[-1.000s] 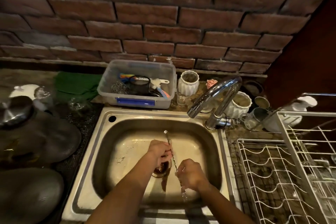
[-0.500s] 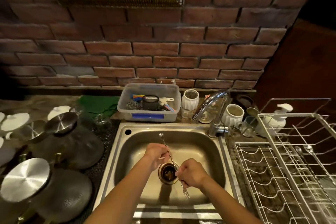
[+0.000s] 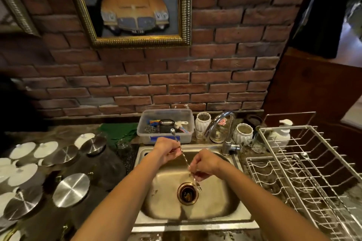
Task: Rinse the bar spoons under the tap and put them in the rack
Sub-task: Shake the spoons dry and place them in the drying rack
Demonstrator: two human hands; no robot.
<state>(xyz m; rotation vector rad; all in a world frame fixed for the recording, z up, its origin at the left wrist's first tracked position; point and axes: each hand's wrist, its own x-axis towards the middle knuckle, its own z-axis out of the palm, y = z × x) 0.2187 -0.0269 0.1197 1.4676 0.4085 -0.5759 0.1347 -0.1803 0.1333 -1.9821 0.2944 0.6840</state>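
Observation:
A long twisted bar spoon (image 3: 185, 160) slants over the steel sink (image 3: 195, 213), bowl end up at the far left, forked end down near the drain (image 3: 187, 193). My left hand (image 3: 168, 150) pinches its upper shaft. My right hand (image 3: 203, 164) grips the lower shaft just above the fork. The chrome tap (image 3: 219, 125) arches behind the sink at the right; no water is visibly running. The white wire rack (image 3: 305, 172) stands right of the sink, and a spoon seems to lie in it.
A clear plastic tub (image 3: 166, 129) of small tools sits behind the sink. Two white ribbed cups (image 3: 243, 133) flank the tap, with a soap pump (image 3: 282, 133) beyond. Dark jars with steel lids (image 3: 70, 190) and white lids (image 3: 21, 150) crowd the left counter.
The camera has tilted up, so the framed car picture shows now. Both hands have lifted the spoon higher over the sink, still gripping it.

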